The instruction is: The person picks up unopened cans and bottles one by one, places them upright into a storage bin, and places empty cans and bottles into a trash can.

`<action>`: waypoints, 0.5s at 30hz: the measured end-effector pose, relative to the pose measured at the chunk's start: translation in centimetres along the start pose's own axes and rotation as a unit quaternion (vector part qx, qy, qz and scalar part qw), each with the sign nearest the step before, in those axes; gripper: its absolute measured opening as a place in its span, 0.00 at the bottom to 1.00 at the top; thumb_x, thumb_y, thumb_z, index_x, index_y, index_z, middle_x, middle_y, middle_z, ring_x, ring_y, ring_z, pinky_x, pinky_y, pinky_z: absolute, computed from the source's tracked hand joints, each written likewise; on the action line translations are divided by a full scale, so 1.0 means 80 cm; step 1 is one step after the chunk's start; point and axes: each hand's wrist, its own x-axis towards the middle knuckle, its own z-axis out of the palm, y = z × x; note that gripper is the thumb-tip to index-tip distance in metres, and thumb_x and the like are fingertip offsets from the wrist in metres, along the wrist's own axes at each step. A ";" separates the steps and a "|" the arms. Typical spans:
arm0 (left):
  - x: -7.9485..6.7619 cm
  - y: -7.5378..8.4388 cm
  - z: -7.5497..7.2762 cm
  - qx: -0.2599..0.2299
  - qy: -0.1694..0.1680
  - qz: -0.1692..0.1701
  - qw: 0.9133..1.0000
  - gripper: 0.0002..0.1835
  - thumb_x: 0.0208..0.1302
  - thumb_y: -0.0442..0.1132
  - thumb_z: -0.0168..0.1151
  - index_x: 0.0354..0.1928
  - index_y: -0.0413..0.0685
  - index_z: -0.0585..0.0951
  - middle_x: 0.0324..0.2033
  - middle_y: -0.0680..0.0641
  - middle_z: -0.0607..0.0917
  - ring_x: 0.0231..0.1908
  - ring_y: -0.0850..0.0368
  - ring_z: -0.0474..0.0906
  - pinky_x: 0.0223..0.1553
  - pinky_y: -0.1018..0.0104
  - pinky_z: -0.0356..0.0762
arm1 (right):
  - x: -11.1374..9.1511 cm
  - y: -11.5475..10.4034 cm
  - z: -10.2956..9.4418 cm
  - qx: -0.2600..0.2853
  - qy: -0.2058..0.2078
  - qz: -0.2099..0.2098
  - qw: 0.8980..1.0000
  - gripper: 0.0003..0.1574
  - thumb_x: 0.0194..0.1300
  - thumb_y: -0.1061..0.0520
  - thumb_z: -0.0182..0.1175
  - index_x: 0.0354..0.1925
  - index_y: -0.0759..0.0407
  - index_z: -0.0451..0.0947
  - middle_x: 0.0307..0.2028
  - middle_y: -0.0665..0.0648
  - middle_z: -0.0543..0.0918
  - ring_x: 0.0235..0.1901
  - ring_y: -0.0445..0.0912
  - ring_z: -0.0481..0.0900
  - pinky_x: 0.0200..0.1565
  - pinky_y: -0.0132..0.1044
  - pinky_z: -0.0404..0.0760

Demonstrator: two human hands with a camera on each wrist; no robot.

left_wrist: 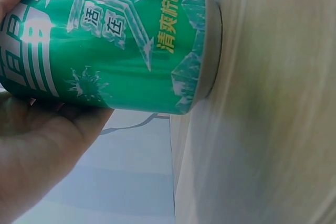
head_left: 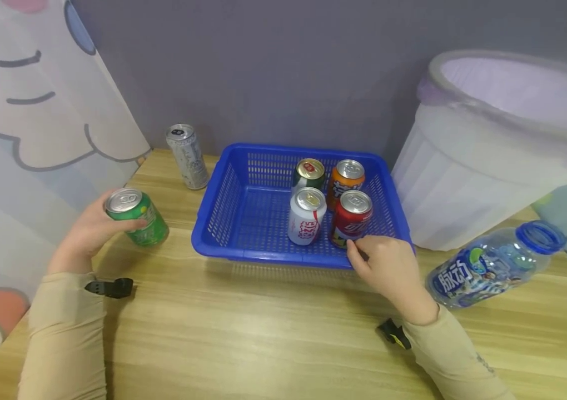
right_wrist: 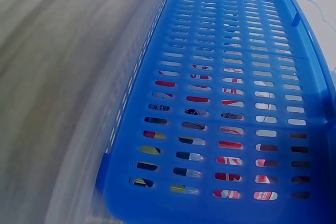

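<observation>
My left hand (head_left: 83, 233) grips a green soda can (head_left: 150, 225), thumb across its front, left of the basket. In the left wrist view the can (left_wrist: 121, 40) lies sideways across the picture, its base right at the tabletop. At the front right corner of the blue plastic basket (head_left: 273, 255), my right hand (head_left: 388, 269) holds the rim with curled fingers, most of them hidden. Close to that hand stands a red can (head_left: 352, 219). Beside it in the basket are a white can (head_left: 307, 222), an orange can (head_left: 347, 180) and a dark green can (head_left: 308, 173).
A tall silver can (head_left: 190, 161) stands behind the green one, left of the basket. To the right are a white lined bin (head_left: 463, 166) and a clear bottle (head_left: 483, 272) with a blue neck. A grey wall (head_left: 263, 72) rises behind the wooden table (head_left: 243, 339).
</observation>
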 end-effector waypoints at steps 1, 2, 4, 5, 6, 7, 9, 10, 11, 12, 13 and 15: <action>-0.001 0.000 0.000 -0.001 0.002 0.002 1.000 0.29 0.56 0.36 0.68 0.55 0.63 0.65 0.40 0.68 0.74 0.41 0.73 0.71 0.43 0.75 0.65 | 0.000 0.000 0.001 0.000 0.000 0.000 1.000 0.27 0.59 0.53 0.54 0.09 0.48 0.55 0.09 0.44 0.59 0.09 0.38 0.55 0.14 0.32 0.54; -0.001 0.000 0.000 -0.002 0.004 0.005 1.000 0.28 0.56 0.35 0.68 0.53 0.65 0.66 0.40 0.68 0.74 0.40 0.73 0.71 0.43 0.76 0.66 | 0.001 0.000 0.001 0.000 0.000 -0.001 1.000 0.27 0.59 0.53 0.54 0.09 0.48 0.55 0.09 0.44 0.59 0.09 0.38 0.55 0.14 0.32 0.53; -0.001 0.000 -0.001 -0.005 0.008 0.005 1.000 0.28 0.56 0.35 0.68 0.54 0.64 0.66 0.39 0.69 0.74 0.40 0.73 0.71 0.42 0.77 0.66 | 0.001 0.000 0.002 0.001 0.003 -0.002 1.000 0.27 0.60 0.53 0.54 0.09 0.48 0.55 0.09 0.44 0.58 0.09 0.38 0.55 0.14 0.32 0.53; -0.001 0.001 0.000 -0.004 0.010 0.002 1.000 0.29 0.56 0.35 0.68 0.56 0.61 0.67 0.39 0.69 0.74 0.40 0.73 0.71 0.42 0.76 0.66 | 0.001 0.001 0.003 0.002 0.005 -0.003 1.000 0.27 0.60 0.53 0.54 0.09 0.48 0.55 0.09 0.44 0.58 0.09 0.38 0.55 0.14 0.32 0.53; -0.001 0.002 0.000 -0.003 0.011 -0.003 1.000 0.30 0.56 0.36 0.68 0.58 0.58 0.66 0.39 0.70 0.74 0.40 0.73 0.71 0.43 0.76 0.66 | 0.002 0.001 0.003 0.002 0.006 -0.004 1.000 0.27 0.59 0.53 0.54 0.09 0.48 0.55 0.09 0.44 0.58 0.09 0.38 0.54 0.14 0.32 0.52; -0.001 0.003 0.001 -0.002 0.013 -0.007 1.000 0.32 0.55 0.36 0.69 0.60 0.53 0.66 0.39 0.70 0.74 0.40 0.73 0.71 0.43 0.76 0.66 | 0.002 0.001 0.003 0.002 0.006 -0.004 1.000 0.27 0.59 0.53 0.54 0.09 0.48 0.55 0.09 0.44 0.58 0.09 0.38 0.54 0.14 0.32 0.52; -0.001 0.007 0.002 0.002 0.020 -0.012 1.000 0.35 0.55 0.37 0.69 0.63 0.45 0.63 0.39 0.70 0.74 0.40 0.73 0.71 0.44 0.74 0.66 | 0.002 0.001 0.003 0.003 0.007 -0.004 1.000 0.27 0.59 0.53 0.54 0.09 0.48 0.55 0.09 0.44 0.58 0.09 0.38 0.54 0.14 0.32 0.52; -0.002 0.008 0.004 0.005 0.024 -0.012 1.000 0.37 0.54 0.37 0.70 0.64 0.42 0.62 0.39 0.70 0.74 0.40 0.73 0.71 0.44 0.73 0.66 | 0.002 0.001 0.002 0.003 0.006 -0.003 1.000 0.27 0.59 0.53 0.54 0.09 0.48 0.55 0.09 0.44 0.58 0.09 0.38 0.54 0.14 0.32 0.52; -0.002 0.009 0.005 0.006 0.028 -0.011 1.000 0.36 0.54 0.38 0.70 0.63 0.44 0.64 0.39 0.70 0.74 0.40 0.73 0.71 0.44 0.73 0.66 | 0.001 0.001 0.002 0.003 0.007 -0.003 1.000 0.27 0.59 0.53 0.54 0.09 0.48 0.55 0.09 0.44 0.58 0.10 0.38 0.54 0.14 0.32 0.53; -0.002 0.010 0.006 0.006 0.031 -0.009 0.999 0.35 0.54 0.38 0.71 0.62 0.45 0.64 0.38 0.70 0.74 0.40 0.73 0.71 0.44 0.73 0.66 | 0.001 0.000 0.002 0.003 0.007 -0.003 1.000 0.27 0.59 0.53 0.55 0.09 0.48 0.55 0.09 0.44 0.58 0.10 0.38 0.54 0.14 0.32 0.53; -0.003 0.011 0.007 0.007 0.034 -0.006 0.999 0.35 0.53 0.38 0.71 0.61 0.45 0.65 0.38 0.70 0.74 0.40 0.73 0.71 0.44 0.73 0.66 | 0.000 0.000 0.001 0.003 0.007 -0.002 1.000 0.27 0.59 0.53 0.55 0.09 0.48 0.55 0.09 0.44 0.58 0.10 0.38 0.54 0.14 0.31 0.52; -0.003 0.011 0.009 0.010 0.041 -0.003 0.999 0.35 0.52 0.38 0.71 0.61 0.45 0.66 0.38 0.70 0.74 0.39 0.73 0.71 0.44 0.71 0.66 | -0.001 -0.001 0.001 0.004 0.008 -0.003 1.000 0.27 0.59 0.53 0.55 0.09 0.48 0.55 0.09 0.44 0.58 0.10 0.37 0.53 0.14 0.31 0.52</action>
